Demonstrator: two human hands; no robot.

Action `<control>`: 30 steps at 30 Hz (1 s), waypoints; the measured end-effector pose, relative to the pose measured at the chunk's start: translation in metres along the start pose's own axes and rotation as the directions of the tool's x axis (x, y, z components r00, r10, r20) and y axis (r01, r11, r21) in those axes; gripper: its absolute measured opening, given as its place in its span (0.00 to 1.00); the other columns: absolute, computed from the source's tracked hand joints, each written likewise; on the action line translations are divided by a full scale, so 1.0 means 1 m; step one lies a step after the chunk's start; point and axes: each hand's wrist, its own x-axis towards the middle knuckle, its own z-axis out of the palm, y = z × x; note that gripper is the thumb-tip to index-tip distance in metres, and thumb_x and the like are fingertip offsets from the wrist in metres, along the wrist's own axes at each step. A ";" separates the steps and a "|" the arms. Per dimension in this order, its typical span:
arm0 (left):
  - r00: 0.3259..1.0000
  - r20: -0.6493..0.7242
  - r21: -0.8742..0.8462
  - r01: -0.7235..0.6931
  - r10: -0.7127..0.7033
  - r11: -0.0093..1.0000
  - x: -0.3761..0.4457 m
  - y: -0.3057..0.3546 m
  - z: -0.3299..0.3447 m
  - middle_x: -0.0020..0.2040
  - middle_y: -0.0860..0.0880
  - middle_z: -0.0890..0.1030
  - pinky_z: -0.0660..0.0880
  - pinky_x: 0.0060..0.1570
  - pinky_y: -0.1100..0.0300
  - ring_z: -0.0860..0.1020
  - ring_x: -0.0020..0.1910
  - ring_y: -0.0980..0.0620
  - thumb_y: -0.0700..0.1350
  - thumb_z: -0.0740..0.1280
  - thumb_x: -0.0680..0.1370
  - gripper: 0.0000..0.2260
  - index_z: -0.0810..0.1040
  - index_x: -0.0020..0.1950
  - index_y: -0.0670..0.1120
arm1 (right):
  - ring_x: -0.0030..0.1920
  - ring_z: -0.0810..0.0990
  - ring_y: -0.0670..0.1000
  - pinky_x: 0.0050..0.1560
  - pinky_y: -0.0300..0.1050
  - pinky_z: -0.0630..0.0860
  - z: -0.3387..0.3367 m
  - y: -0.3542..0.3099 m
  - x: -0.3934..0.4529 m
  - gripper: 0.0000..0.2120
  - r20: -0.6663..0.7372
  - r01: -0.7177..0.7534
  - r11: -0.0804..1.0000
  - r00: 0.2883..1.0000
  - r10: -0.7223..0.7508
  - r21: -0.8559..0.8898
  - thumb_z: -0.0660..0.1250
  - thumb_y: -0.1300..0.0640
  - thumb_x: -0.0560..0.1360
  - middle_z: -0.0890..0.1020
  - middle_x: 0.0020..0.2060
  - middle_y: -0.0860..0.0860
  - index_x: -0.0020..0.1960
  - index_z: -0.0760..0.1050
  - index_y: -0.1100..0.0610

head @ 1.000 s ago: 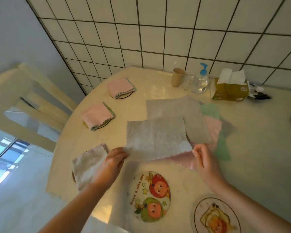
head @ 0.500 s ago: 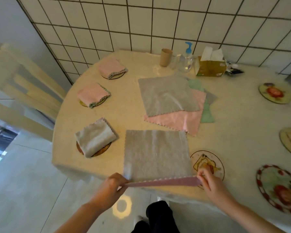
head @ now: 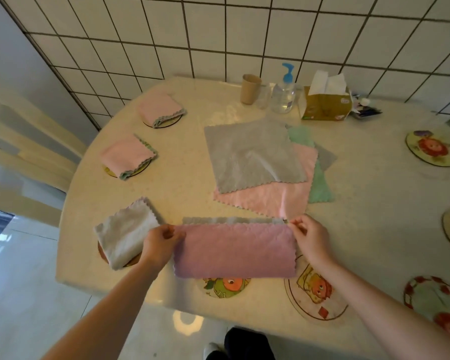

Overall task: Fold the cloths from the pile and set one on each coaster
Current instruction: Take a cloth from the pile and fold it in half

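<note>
Head view: fingers pinch cloth corners.

arms: two bare forearms, no sleeves in view | hands: left hand, right hand, no gloves | legs: dark trousers | foot: light shoe

A square grey terry cloth tops the pile over pale pink and mint green ones. The half-folded cloth shows mauve-pink. Round cartoon-printed coasters dot the speckled cream tabletop.
</note>
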 end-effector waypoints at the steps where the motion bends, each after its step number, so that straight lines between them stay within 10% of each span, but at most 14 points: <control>1: 1.000 -0.016 0.010 0.006 -0.006 1.000 0.006 0.000 0.003 0.39 0.46 0.81 0.77 0.44 0.52 0.77 0.39 0.49 0.46 0.69 0.77 0.05 0.81 0.44 0.46 | 0.38 0.80 0.47 0.38 0.40 0.75 0.003 0.002 0.008 0.03 0.009 0.005 1.000 1.000 -0.005 -0.015 0.68 0.59 0.75 0.81 0.37 0.48 0.44 0.76 0.58; 25: 0.971 -0.224 0.362 0.000 0.087 0.932 0.038 0.011 0.027 0.45 0.45 0.80 0.73 0.38 0.56 0.76 0.39 0.48 0.51 0.62 0.79 0.10 0.76 0.53 0.45 | 0.36 0.79 0.48 0.32 0.31 0.69 0.021 0.011 0.040 0.03 0.081 -0.014 0.994 0.996 0.023 -0.107 0.68 0.61 0.74 0.80 0.35 0.48 0.43 0.75 0.57; 30: 0.801 -0.008 0.673 -0.438 0.598 0.596 0.006 0.000 0.036 0.58 0.46 0.76 0.76 0.47 0.51 0.75 0.53 0.44 0.45 0.65 0.77 0.13 0.74 0.62 0.46 | 0.44 0.78 0.50 0.43 0.44 0.78 0.015 0.001 0.028 0.06 -0.045 0.009 0.978 0.999 -0.019 -0.207 0.66 0.58 0.75 0.79 0.45 0.51 0.51 0.73 0.59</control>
